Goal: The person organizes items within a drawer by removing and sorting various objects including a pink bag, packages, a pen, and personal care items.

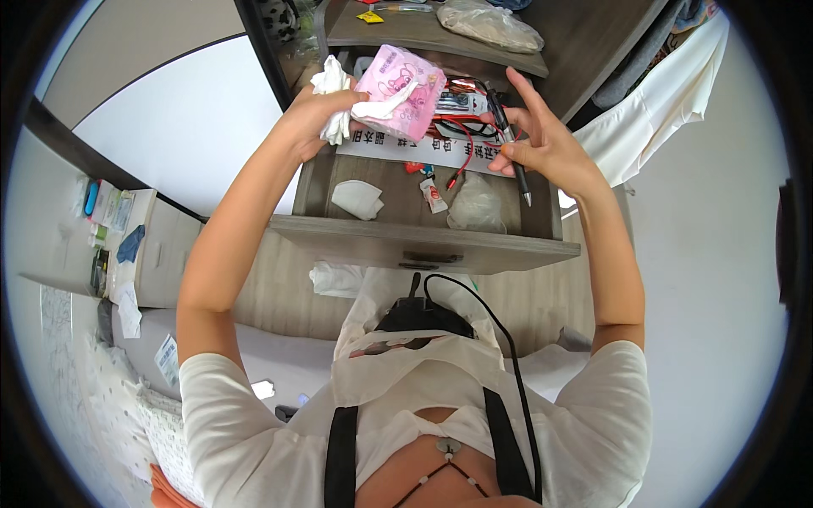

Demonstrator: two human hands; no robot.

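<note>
Over the left part of a pulled-out drawer [322, 199], my left hand [318, 114] is closed on a pink tissue pack [415, 85] with a tissue sticking out of it. A crumpled white tissue [333, 80] is bunched in the same hand. My right hand [550, 144], above the drawer's right side, holds a black pen [510, 135] between thumb and fingers, its tip pointing down toward me. Below the hands lie red and black cables [468, 148], a printed white strip [406, 149], a small white-and-red packet [434, 196], a folded white paper [357, 200] and a clear plastic bag [477, 206].
Above the drawer, a shelf [381, 30] carries another plastic bag [491, 25] and a yellow tag [370, 16]. White cloth [660, 110] hangs at the right. A black cable [506, 339] runs down my front. At the left stands a side table [135, 254] with small items.
</note>
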